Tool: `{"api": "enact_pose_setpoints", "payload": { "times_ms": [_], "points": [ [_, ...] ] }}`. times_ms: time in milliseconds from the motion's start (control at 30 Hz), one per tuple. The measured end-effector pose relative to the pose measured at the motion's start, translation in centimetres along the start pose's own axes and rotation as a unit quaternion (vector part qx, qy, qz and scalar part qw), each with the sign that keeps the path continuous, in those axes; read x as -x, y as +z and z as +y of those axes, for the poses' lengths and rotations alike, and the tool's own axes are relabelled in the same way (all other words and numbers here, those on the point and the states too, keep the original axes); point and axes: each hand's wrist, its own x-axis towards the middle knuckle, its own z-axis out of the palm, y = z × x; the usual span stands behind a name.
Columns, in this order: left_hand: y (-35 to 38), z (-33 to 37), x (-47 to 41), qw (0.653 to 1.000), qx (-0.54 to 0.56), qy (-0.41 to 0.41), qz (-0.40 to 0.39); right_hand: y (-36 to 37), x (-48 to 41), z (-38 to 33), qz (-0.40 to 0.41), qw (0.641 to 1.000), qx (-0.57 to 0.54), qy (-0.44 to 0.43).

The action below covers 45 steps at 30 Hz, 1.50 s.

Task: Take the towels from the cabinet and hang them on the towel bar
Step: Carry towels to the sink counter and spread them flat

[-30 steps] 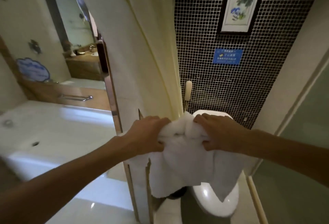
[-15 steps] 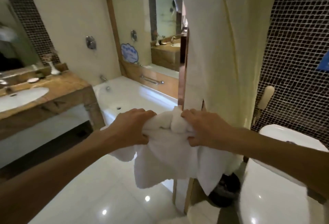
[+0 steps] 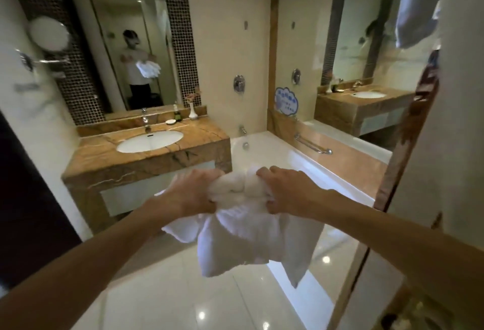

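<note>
two hands, our left hand (image 3: 192, 193) and right hand (image 3: 289, 192), grip a bunched white towel (image 3: 243, 227), fingers (image 3: 264, 172) curled tight, before the bathtub (image 3: 275, 151).

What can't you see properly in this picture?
Head view:
- How many towels: bunched together, folds hide the count.
- Fingertips of left hand and right hand: buried in the towels.
- Words on the blue sign: too small and blurred.
- Top-right pale cloth: cut off by the top edge.

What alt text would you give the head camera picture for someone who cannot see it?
The left hand and right hand grip bunched white towels in a bathroom. Beyond them are a sink and a bathtub.
</note>
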Motion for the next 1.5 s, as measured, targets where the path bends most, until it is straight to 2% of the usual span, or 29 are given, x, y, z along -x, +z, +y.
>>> {"api": "enact_pose_setpoints", "payload": {
  "times_ms": [233, 400, 667, 1033, 1500],
  "points": [
    [-2.7, -6.5, -2.7, 0.998, -0.035, -0.052, 0.026, 0.4, -10.0, -2.1, 0.036, 0.998, 0.010, -0.044],
    [-3.6, -9.8, -5.0, 0.994, -0.064, -0.088, 0.021, 0.6, -15.2, -2.7, 0.058, 0.997, 0.010, -0.043],
    [-2.2, -14.2, -8.3, 0.987, -0.063, -0.146, 0.017, 1.5, -21.8, -3.0, 0.033, 0.998, -0.001, -0.052],
    [2.3, -17.4, -16.3, 0.981, -0.028, -0.192, 0.015, 6.4, -30.9, 1.8, -0.016, 0.996, -0.024, -0.080],
    [4.8, -24.9, -22.9, 0.970, -0.019, -0.244, 0.018, 10.5, -42.4, 2.8, -0.017, 0.989, -0.033, -0.140]
  ]
}}
